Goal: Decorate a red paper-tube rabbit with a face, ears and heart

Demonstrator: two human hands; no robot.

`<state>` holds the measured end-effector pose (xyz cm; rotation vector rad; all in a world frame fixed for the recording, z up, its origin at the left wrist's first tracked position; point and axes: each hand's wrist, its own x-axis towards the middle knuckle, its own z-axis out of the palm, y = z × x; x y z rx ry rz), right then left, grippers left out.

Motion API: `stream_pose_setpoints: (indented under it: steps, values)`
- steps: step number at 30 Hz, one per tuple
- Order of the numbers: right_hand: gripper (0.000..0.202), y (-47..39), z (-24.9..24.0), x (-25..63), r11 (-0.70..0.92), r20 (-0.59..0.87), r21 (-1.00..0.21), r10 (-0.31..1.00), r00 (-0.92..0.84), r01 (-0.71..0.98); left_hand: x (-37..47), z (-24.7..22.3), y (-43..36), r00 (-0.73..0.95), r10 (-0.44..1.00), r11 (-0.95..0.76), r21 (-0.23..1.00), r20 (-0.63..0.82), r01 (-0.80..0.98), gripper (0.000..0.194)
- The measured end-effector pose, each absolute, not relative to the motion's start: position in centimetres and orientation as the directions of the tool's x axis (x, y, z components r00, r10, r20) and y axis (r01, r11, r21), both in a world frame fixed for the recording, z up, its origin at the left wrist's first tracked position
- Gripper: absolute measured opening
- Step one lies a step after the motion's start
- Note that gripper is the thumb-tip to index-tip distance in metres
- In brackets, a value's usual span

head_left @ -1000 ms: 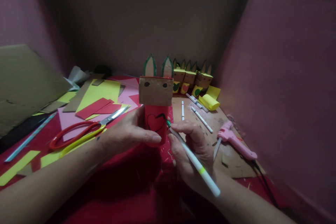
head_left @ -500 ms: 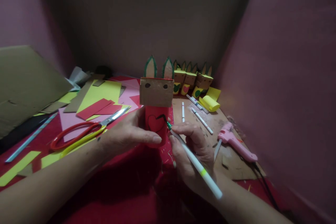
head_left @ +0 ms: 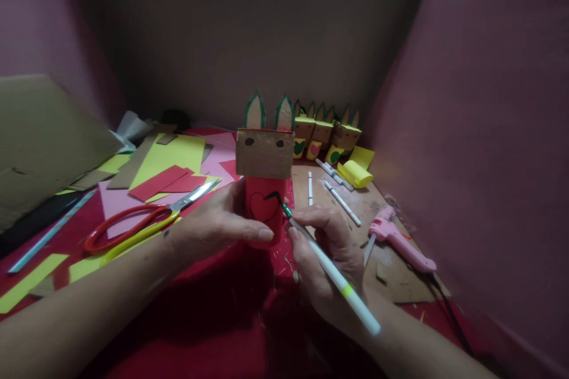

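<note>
A paper bunny figure stands upright before me, with a cardboard head, two eye dots, green-edged ears and a red paper tube body. A heart is outlined in dark ink on the red body, its upper right edge thicker. My left hand is wrapped around the body from the left, thumb across the front; its other fingers are hidden behind. In a pinch, my right hand holds a white marker pen with a yellow-green band. The pen's green tip touches the heart's right side.
Red-and-yellow-handled scissors lie left among coloured paper sheets and a striped straw. Several similar figures stand behind at right. White pens and a pink glue gun with a cord rest on cardboard.
The pen tip has slid slightly down along the heart's right edge, and the pen's rear end has shifted a little right. My left hand still grips the bunny figure.
</note>
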<state>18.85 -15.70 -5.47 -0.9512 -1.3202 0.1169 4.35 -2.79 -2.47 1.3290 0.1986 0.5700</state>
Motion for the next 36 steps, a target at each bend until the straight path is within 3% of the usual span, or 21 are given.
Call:
stream_pose_setpoints:
  steps: [28, 36]
  values:
    - [0.027, -16.08, -5.4, 18.77, 0.65, 0.739, -0.674, 0.602, 0.304, 0.351, 4.54, -2.33, -2.97, 0.84, 0.513, 0.169, 0.939, 0.176, -0.3, 0.04]
    - [0.024, -16.21, -5.02, 18.95, 0.619, 0.733, -0.678, 0.613, 0.296, 0.397, 4.54, -2.32, -3.02, 0.842, 0.507, 0.172, 0.936, 0.184, -0.308, 0.043]
